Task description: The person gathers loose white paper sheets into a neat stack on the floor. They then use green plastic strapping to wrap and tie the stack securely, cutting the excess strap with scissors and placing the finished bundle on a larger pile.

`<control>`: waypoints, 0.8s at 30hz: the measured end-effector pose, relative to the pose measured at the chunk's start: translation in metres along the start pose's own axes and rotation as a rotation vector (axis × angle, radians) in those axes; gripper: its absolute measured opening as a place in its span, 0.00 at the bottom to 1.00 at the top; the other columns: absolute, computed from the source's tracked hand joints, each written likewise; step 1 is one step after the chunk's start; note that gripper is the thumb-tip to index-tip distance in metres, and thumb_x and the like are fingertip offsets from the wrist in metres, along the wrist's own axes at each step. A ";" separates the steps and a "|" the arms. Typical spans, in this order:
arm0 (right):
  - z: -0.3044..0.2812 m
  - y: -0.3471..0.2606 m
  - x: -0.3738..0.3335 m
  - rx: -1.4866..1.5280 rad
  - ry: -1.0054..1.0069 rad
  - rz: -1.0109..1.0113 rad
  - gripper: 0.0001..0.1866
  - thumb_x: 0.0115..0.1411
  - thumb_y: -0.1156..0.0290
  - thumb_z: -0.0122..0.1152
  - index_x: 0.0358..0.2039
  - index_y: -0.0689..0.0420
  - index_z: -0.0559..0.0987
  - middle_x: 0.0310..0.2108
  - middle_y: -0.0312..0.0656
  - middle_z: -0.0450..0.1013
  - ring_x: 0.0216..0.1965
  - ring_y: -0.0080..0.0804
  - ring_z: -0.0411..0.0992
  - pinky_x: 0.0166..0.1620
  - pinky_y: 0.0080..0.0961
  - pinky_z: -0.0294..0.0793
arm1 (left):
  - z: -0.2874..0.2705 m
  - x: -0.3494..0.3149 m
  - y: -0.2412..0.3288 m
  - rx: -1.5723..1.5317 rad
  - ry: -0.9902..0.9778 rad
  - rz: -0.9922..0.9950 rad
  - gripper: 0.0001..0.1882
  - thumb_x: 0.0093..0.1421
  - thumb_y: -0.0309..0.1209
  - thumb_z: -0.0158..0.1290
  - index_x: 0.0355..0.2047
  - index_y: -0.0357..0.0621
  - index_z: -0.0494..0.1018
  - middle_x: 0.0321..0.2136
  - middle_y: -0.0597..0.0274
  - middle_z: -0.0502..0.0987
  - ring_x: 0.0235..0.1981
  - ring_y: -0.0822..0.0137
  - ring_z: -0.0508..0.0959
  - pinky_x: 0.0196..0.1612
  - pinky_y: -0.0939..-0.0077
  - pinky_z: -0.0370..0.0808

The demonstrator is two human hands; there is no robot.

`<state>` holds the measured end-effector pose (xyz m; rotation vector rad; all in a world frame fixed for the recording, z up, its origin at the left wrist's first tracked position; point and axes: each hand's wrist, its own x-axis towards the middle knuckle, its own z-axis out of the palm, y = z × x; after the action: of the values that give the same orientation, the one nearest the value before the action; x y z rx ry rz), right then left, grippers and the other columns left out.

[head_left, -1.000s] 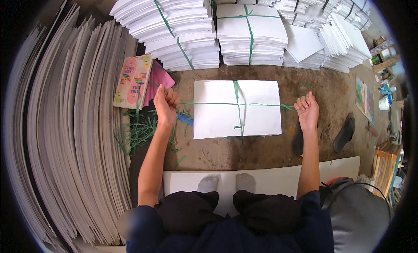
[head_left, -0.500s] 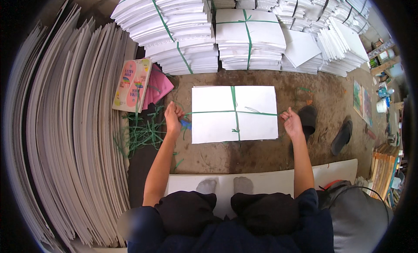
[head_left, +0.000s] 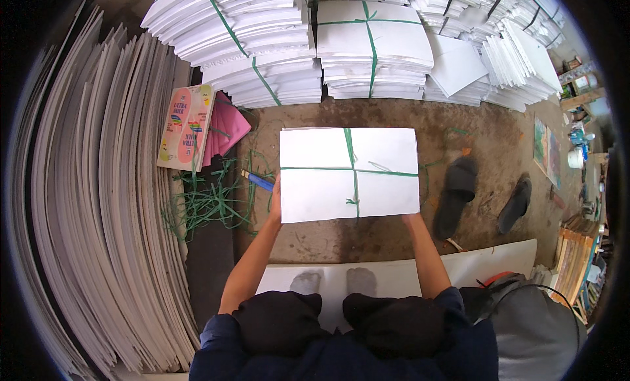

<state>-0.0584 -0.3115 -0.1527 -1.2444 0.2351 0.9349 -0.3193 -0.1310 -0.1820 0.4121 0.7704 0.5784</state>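
A bundle of white cardboard sheets (head_left: 315, 190), bound crosswise with green plastic twine (head_left: 384, 173), is in front of me. My left hand (head_left: 276, 196) grips its left edge, with most of the fingers hidden by the bundle. At the near right corner, my right hand (head_left: 411, 218) holds the bundle from the side and below; its fingers are out of sight underneath. A blue utility knife (head_left: 258, 180) lies beside my left hand.
Tall upright cardboard sheets (head_left: 98, 204) line the left. Loose green twine (head_left: 210, 207) lies near a printed carton sheet (head_left: 185, 128) and pink sheets (head_left: 226, 128). Tied white stacks (head_left: 374, 53) stand at the back. Dark slippers (head_left: 457, 194) sit to the right.
My hands have let go of the twine ends at both sides and moved in to grip the bundle. The bundle looks slightly larger, and the utility knife shows more fully.
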 end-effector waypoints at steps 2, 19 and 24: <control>-0.003 0.006 0.001 0.043 -0.016 -0.058 0.14 0.59 0.64 0.44 0.40 0.59 0.71 0.31 0.36 0.70 0.33 0.28 0.70 0.39 0.24 0.71 | -0.003 0.003 -0.003 0.117 0.018 0.043 0.21 0.64 0.42 0.29 0.50 0.42 0.59 0.41 0.61 0.65 0.43 0.68 0.68 0.48 0.74 0.67; -0.030 0.032 0.026 -0.240 -0.098 -0.068 0.18 0.59 0.63 0.45 0.48 0.58 0.67 0.37 0.37 0.70 0.35 0.26 0.69 0.38 0.23 0.70 | 0.000 -0.011 0.004 -0.081 0.112 -0.027 0.28 0.62 0.48 0.32 0.55 0.41 0.56 0.48 0.56 0.66 0.48 0.63 0.68 0.49 0.68 0.67; -0.026 0.027 0.022 -0.363 -0.098 -0.044 0.22 0.59 0.59 0.44 0.50 0.56 0.64 0.38 0.38 0.70 0.38 0.27 0.69 0.39 0.25 0.71 | 0.017 -0.014 0.006 -0.088 0.028 -0.023 0.31 0.62 0.51 0.31 0.57 0.42 0.52 0.50 0.56 0.63 0.49 0.63 0.67 0.50 0.66 0.66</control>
<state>-0.0554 -0.3230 -0.1944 -1.5238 -0.0438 1.0267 -0.3170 -0.1373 -0.1604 0.3140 0.7725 0.5958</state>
